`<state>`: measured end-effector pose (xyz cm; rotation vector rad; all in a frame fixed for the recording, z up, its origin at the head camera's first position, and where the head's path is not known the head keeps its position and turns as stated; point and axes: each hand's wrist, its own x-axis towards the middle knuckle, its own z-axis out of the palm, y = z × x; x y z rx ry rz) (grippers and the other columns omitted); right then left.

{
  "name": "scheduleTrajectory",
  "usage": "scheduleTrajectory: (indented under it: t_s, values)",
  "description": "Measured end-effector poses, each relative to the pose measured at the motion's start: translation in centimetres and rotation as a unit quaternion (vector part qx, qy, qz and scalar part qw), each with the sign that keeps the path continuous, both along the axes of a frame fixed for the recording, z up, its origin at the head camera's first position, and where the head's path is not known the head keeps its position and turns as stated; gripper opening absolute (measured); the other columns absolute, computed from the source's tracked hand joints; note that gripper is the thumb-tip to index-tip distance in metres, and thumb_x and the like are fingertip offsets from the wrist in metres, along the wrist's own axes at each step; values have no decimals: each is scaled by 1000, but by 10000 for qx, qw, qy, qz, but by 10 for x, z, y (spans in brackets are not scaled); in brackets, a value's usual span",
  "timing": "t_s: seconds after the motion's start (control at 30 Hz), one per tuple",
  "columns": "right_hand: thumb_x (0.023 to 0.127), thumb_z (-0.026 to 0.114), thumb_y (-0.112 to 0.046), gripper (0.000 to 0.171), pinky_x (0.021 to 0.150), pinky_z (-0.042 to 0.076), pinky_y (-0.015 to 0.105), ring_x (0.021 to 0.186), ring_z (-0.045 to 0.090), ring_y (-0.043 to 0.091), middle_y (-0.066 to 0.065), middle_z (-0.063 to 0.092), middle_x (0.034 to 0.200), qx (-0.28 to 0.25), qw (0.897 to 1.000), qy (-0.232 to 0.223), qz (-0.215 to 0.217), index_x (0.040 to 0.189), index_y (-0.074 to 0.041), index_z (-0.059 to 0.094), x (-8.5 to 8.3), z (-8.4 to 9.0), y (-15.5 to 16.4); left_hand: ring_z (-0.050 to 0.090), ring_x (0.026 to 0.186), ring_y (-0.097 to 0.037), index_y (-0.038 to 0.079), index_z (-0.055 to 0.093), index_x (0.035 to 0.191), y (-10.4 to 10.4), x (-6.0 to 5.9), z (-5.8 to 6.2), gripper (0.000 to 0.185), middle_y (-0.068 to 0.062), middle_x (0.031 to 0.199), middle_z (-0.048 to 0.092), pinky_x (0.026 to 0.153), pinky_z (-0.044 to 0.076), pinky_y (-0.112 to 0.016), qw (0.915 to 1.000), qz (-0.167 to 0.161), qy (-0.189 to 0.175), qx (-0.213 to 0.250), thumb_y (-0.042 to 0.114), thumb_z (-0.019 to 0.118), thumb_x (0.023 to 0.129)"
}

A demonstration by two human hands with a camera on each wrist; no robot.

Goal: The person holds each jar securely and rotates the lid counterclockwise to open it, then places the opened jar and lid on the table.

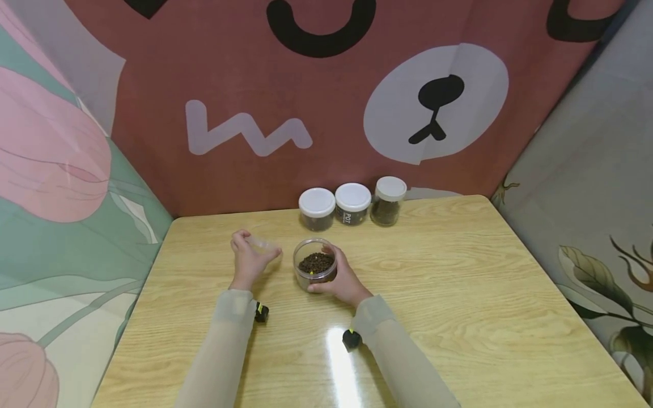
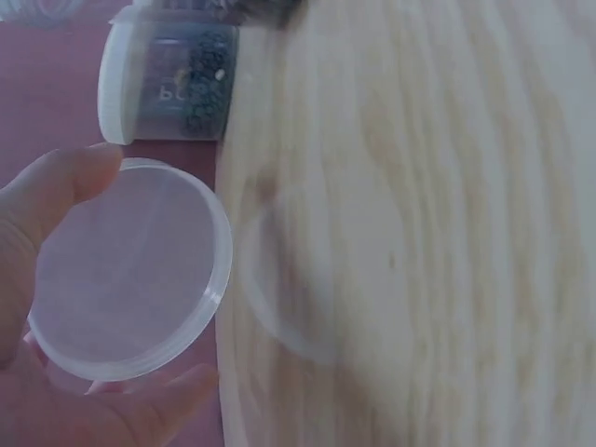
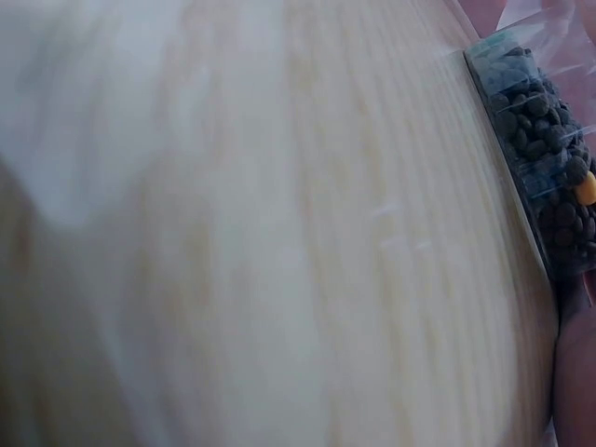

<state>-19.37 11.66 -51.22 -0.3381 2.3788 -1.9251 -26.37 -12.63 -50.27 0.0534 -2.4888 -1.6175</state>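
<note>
Lid off, jar held steady on the wooden surface [image 1: 459,294].

The left hand [image 1: 248,262] pinches the clear lid [image 2: 130,270] between thumb and fingers, lifted just off the surface at nine o'clock of the open jar [image 1: 316,271]. The right hand [image 1: 343,279] curls its fingers around that jar of dark pellets, near the surface's middle. At twelve o'clock, three capped jars [image 1: 352,203] line the back edge, side by side.
</note>
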Motion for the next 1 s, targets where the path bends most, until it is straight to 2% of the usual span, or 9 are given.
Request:
scheduleTrajectory:
  t_s: [0.2, 0.33, 0.47, 0.6, 0.77, 0.83, 1.0]
  values:
    - [71, 92, -5, 108, 122, 19, 50, 145, 33, 34, 23, 36, 156, 15, 10000, -24, -37, 156, -6, 26, 0, 0, -1, 35, 125, -47, 4, 24, 123, -4, 0, -3, 83, -27, 136, 27, 109, 35, -56, 9998, -49, -150, -156, 11, 90, 73]
    - [71, 92, -5, 108, 122, 19, 50, 145, 33, 34, 20, 37, 155, 44, 10000, -44, -41, 157, -7, 26, -1, 0, -1, 34, 123, -53, 8, 28, 133, -8, -1, -4, 87, -34, 139, 34, 102, 35, -62, 9965, -31, -334, -766, 13, 90, 73]
    - [72, 92, -5, 108, 122, 19, 50, 146, 32, 34, 20, 36, 156, 81, 9999, -74, -34, 157, -7, 25, -1, 1, -1, 31, 124, -57, 9, 28, 144, -11, -3, -3, 91, -40, 142, 36, 99, 37, -65, 9890, -197, -494, -1382, 14, 88, 76]
    - [72, 92, -6, 109, 122, 19, 50, 146, 32, 34, 19, 36, 156, 98, 9999, -109, -47, 157, -7, 25, 0, 1, 0, 30, 124, -56, -1, 24, 151, -11, -5, 0, 97, -42, 143, 35, 99, 37, -63, 9813, -334, -718, -1756, 12, 86, 77]
    - [70, 95, -15, 113, 122, 20, 49, 146, 33, 28, 10, 38, 156, 193, 9997, -62, -97, 158, -15, 25, -12, -23, 2, 30, 128, -57, -17, 18, 151, -12, -7, 4, 105, -43, 146, 33, 106, 32, -60, 9690, -508, -933, -2229, 15, 85, 78]
    - [68, 96, -20, 115, 122, 21, 47, 145, 33, 25, 6, 38, 156, 251, 9996, -24, -102, 158, -18, 25, -17, -33, 3, 30, 129, -57, -19, 18, 150, -12, -8, 4, 105, -43, 147, 32, 107, 30, -60, 9645, -568, -979, -2387, 17, 85, 78]
    - [68, 97, -24, 115, 122, 22, 49, 146, 33, 26, 7, 38, 156, 278, 9996, 1, -61, 158, -17, 25, -18, -36, 4, 32, 127, -57, -21, 19, 149, -12, -10, 3, 104, -45, 144, 32, 108, 34, -61, 9577, -600, -1247, -2524, 20, 85, 79]
